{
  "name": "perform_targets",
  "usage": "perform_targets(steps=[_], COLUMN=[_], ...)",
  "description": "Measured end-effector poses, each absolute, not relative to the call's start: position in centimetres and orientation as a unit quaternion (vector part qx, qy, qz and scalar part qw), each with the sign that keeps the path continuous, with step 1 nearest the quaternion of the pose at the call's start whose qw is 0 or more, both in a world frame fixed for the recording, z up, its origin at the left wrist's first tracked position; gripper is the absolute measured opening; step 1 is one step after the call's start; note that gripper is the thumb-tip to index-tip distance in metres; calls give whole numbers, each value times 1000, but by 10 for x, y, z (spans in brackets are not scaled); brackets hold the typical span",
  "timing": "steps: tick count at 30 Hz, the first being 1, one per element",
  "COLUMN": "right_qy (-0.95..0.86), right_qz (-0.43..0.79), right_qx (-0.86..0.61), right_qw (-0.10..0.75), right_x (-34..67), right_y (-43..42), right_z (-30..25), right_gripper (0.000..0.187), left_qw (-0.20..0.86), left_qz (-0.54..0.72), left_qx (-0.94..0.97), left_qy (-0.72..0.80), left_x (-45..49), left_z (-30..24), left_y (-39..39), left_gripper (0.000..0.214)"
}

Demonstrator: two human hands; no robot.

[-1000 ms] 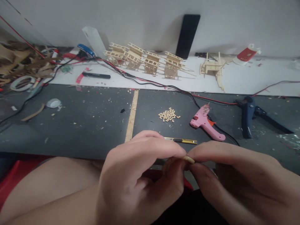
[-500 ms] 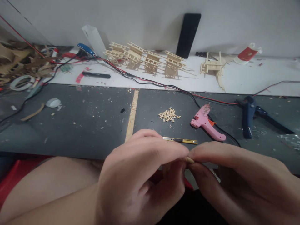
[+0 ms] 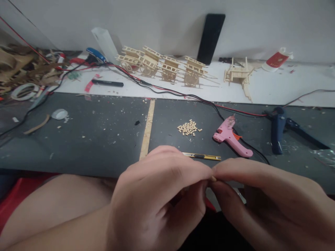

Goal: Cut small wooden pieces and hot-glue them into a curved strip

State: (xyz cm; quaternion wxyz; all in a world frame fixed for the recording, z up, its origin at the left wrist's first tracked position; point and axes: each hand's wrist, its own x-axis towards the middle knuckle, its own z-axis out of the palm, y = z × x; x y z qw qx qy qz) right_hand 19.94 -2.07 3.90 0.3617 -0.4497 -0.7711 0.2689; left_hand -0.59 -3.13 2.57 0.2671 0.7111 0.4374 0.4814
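Close to the camera, my left hand (image 3: 162,195) and my right hand (image 3: 264,195) meet at their fingertips, both closed in a pinch. Between them shows the tip of a small pale wooden piece (image 3: 213,179); the fingers hide most of it, so its full shape cannot be made out. Just beyond the fingers lies a yellow utility knife (image 3: 205,156), partly covered by my left hand. Farther back on the grey table sits a heap of small wooden bits (image 3: 188,128). A pink glue gun (image 3: 231,137) lies on its side to the right of the heap.
Several miniature wooden carts (image 3: 170,68) stand along the white back strip (image 3: 162,89), near a black slab (image 3: 211,39) leaning on the wall. A red-labelled bottle (image 3: 277,60) and a dark blue cutter tool (image 3: 277,130) are at right. Cables (image 3: 178,93) cross the back; scraps (image 3: 23,69) fill the left corner.
Less of the small wooden piece shows between the fingertips now, as the fingers have closed further over it. Everything on the table stays where it was.
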Motion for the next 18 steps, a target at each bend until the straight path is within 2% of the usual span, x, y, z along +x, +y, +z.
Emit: perform_targets(steps=[3,5,6,9,10,13,16,18], right_qy=[-784,-782,-778,-759,-754,-742,-734,-739], right_qz=[257,250,251,262,263,265,272,285], right_qx=[-458,-466,-469,-482,-482,-479,-474,-475], right_qw=[331,328,335,350,360,387,403,383], right_x=[203,205,205,204,203,199,198,198], right_y=[-20,-19,-19,-18,-18,-17,-15,-14], right_z=[40,42,43,43,42,37,36,40], right_gripper=[21,19,18,17,17,16,17,20], left_qw=[291,339,365,454,494,582,601,601], left_qz=[483,476,473,436,425,404,403,408], left_qx=[684,649,625,552,537,500,501,496], left_qy=[463,487,502,547,536,497,474,476], left_x=[-5,-6,-7,-10,-10,-12,-13,-12], left_z=[29,34,37,45,47,49,48,47], left_y=[-37,-39,-39,-32,-28,-19,-17,-17], left_gripper=[53,59,54,15,9,18,14,12])
